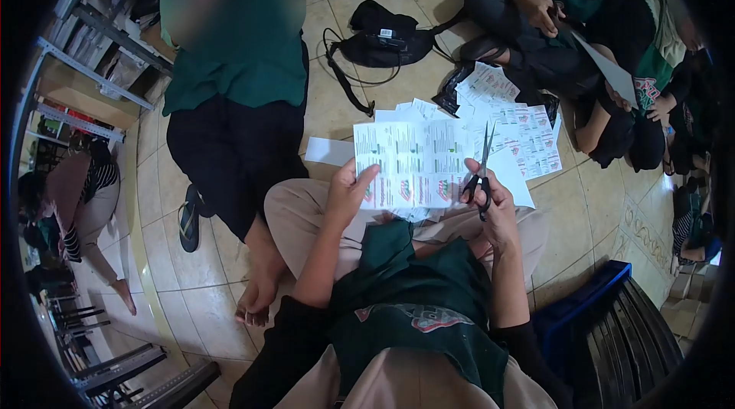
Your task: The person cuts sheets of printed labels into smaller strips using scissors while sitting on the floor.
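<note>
My left hand (351,189) pinches the lower left side of a printed paper sheet (414,150), which shows repeated panels of text with red and green marks. The sheet is held up in front of my crossed legs. In my right hand (496,202) is a pair of scissors (482,173) with dark handles, the blades pointing up and away from me beside the sheet's right edge. My right fingertips are also at that edge; whether they grip the paper is hard to tell. Beyond the sheet, a spread pile of printed papers (528,137) lies on the floor.
A black bag with straps (387,45) lies on the tiles ahead. One person (230,80) is close at my left, near a sandal (189,224). At upper right another person (528,11) handles a sheet. A blue-and-black plastic object (612,325) stands at lower right.
</note>
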Demonstrator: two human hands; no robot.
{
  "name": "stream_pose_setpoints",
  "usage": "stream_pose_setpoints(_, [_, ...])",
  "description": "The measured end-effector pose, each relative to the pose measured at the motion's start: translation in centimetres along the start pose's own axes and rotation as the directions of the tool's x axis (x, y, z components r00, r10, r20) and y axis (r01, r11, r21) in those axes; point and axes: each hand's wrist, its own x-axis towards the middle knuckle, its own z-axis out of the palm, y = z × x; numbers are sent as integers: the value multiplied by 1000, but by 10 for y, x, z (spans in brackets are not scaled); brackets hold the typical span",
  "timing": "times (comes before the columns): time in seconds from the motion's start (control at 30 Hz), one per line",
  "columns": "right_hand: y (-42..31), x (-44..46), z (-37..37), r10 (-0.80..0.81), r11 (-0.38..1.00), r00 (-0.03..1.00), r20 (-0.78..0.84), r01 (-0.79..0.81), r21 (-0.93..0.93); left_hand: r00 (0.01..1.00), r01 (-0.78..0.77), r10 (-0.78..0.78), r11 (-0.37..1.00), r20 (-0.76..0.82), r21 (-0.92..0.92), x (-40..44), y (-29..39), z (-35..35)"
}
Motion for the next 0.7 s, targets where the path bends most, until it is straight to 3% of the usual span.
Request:
stream_pose_setpoints(0.1, [4,-3,5,8,997,1000,4,-8,-71,958,-148,216,935,-189,321,10,3,-8])
stream_pose_setpoints(0.2, [9,-12,6,60,992,998,17,-57,-117,913,-192,271,945,-306,263,11,13,-10])
stream_pose_setpoints(0.27, [19,-17,2,192,976,968,162,-172,-131,908,-198,266,953,-323,230,10,14,-10])
stream_pose_setpoints(0.33, [29,-23,1,189,971,955,229,-148,-188,887,-261,297,954,-352,149,10,15,-8])
stream_pose_setpoints(0.4, [28,-27,7,228,956,846,481,-99,-278,886,-276,304,952,-351,130,8,17,-4])
stream_pose_setpoints(0.43, [29,-29,5,308,950,780,545,-220,-222,882,-294,315,949,-350,112,7,18,-2])
stream_pose_setpoints(0.7, [18,-24,20,196,973,833,517,-232,6,905,-281,313,948,-287,147,2,24,5])
